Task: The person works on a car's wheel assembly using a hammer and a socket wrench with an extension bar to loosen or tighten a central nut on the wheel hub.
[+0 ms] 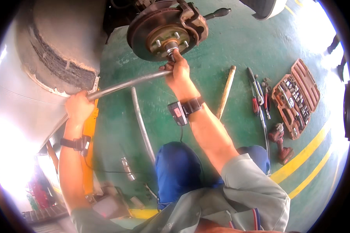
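Note:
My left hand [79, 108] is wrapped round the near end of a long steel breaker bar [132, 81], which slants up to the right. At its far end my right hand [178, 73] closes round the bar's head, with the thumb against a socket [170, 47]. That socket sits at the centre of a wheel hub [161, 37], among bare studs. Behind the hub is a rusty brake disc [138, 33], with a brake caliper [198, 25] clasping its right side. The fingers of my right hand partly hide the joint of bar and socket.
Left is a car body panel [31, 93] with its wheel arch. A metal pipe [142, 122] and a wooden stick [226, 91] lie on the green floor. Rightward are hand tools [259, 95], an open socket set [295, 101] and a cordless impact wrench [280, 143]. Another socket [127, 169] lies near my left forearm.

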The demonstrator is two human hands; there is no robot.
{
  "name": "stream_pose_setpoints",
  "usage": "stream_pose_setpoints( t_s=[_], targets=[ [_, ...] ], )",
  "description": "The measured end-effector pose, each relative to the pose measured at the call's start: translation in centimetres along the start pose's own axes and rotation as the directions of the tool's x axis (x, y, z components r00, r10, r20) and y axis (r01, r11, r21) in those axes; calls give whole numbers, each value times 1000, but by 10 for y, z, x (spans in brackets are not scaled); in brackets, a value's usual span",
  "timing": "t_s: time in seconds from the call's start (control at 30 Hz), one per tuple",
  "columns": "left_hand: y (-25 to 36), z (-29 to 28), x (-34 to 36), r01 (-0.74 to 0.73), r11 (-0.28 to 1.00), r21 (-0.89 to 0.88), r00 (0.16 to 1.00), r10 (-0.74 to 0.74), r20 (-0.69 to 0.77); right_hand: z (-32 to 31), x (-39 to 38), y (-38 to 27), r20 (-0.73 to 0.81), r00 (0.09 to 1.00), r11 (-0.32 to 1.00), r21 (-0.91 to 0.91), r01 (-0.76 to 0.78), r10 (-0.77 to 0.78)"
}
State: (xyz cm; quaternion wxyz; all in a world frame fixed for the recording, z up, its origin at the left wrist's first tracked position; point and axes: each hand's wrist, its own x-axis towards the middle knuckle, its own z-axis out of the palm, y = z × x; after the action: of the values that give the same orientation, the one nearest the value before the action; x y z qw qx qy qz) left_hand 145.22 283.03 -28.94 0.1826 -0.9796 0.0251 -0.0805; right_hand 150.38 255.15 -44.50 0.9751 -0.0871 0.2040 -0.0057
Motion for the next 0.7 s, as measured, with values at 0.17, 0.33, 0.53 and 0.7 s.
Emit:
stream_pose_setpoints(
  t_s=[0.17, 0.33, 0.53, 0.7],
  targets=[
    [-6, 18, 0, 14, 1000, 13, 999, -13, -46, 2, -4, 9, 7, 1000, 1000, 1, 22, -22],
    [5, 11, -1, 80, 996, 44, 996, -78, -36, 4, -2, 2, -10, 1000, 999, -44, -8, 8],
    [14, -2, -6, 113, 993, 21, 994, -112, -16, 3, -1, -4, -19, 999, 998, -54, -29, 28],
    [9, 15, -4, 107, 992, 64, 994, -105, -35, 6, -2, -2, -25, 998, 998, -33, -58, 57]
  ],
)
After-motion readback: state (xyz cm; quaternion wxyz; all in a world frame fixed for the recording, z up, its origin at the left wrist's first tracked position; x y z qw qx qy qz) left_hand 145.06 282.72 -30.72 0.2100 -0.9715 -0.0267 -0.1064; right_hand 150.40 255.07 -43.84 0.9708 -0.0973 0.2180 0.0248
